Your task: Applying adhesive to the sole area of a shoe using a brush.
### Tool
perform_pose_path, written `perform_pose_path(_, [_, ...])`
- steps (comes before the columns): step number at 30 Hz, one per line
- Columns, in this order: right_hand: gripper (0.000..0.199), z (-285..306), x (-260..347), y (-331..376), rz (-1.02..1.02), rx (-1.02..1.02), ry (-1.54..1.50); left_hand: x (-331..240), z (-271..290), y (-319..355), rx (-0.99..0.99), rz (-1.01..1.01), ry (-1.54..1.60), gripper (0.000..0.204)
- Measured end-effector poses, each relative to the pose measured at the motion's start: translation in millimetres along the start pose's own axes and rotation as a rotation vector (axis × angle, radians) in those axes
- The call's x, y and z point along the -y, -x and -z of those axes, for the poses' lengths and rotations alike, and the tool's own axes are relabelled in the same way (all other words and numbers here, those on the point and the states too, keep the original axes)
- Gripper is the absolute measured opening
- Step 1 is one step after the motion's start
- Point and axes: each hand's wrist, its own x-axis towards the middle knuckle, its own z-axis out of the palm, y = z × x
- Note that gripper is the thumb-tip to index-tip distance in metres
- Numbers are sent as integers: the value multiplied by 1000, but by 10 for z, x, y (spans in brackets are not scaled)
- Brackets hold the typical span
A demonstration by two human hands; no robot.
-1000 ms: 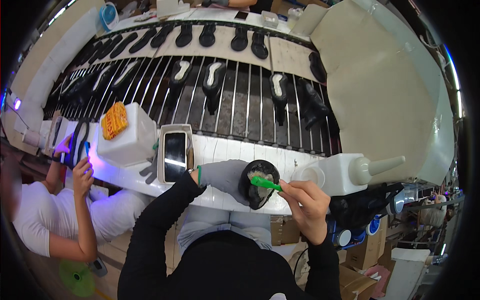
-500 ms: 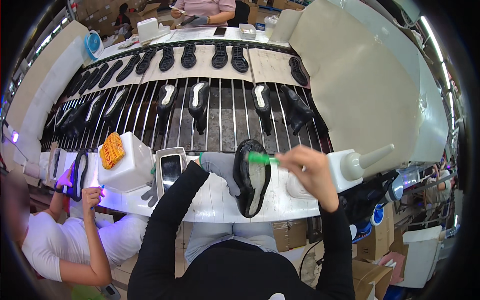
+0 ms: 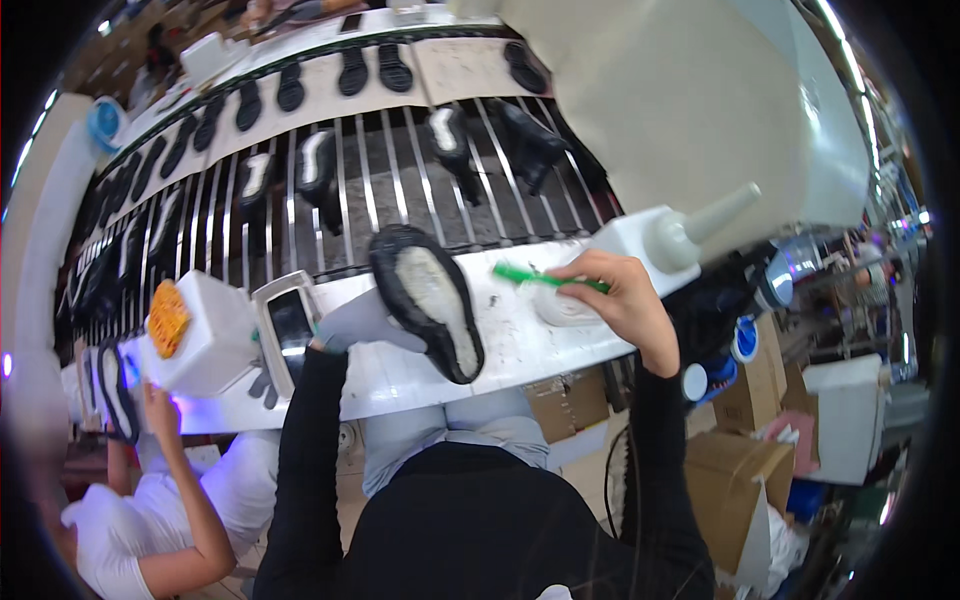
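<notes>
In a grey glove, my left hand [image 3: 368, 324] grips a black shoe upper [image 3: 386, 262] by its left side, with the pale underside facing up. The gloved fingers are partly hidden behind the shoe. My right hand [image 3: 625, 305] pinches a green-handled brush [image 3: 520, 273], held to the right of the shoe and apart from it. Under the brush and right hand lies a low, round white object [image 3: 566, 306]. Beyond that hand stands a white container [image 3: 650, 243] with a long spout.
Black shoe uppers [image 3: 316, 165] lie on the roller conveyor [image 3: 375, 165] ahead, with black soles [image 3: 352, 72] on a strip behind it. Left of me are a phone in a tray [image 3: 290, 325], a white box [image 3: 212, 335] with an orange packet [image 3: 168, 318], and a seated co-worker [image 3: 125, 530].
The brush has moved off the shoe to its right in my right hand. The shoe's upper end has tilted left in my left hand. The whole view has shifted and turned.
</notes>
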Motion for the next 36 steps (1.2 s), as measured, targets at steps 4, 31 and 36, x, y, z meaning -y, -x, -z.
perform_pose_path(4, [18, -302, -757, 636, -408, -356, 257, 482, -175, 232, -214, -164, 5, 99])
perform_pose_path(31, [14, -206, -291, 537, -110, -319, -743, -212, -1167, 28, -409, 30, 919, 55])
perform_pose_path(36, [18, -108, 125, 441, 99, -80, -295, -475, -1106, 113, -375, -45, 590, 62])
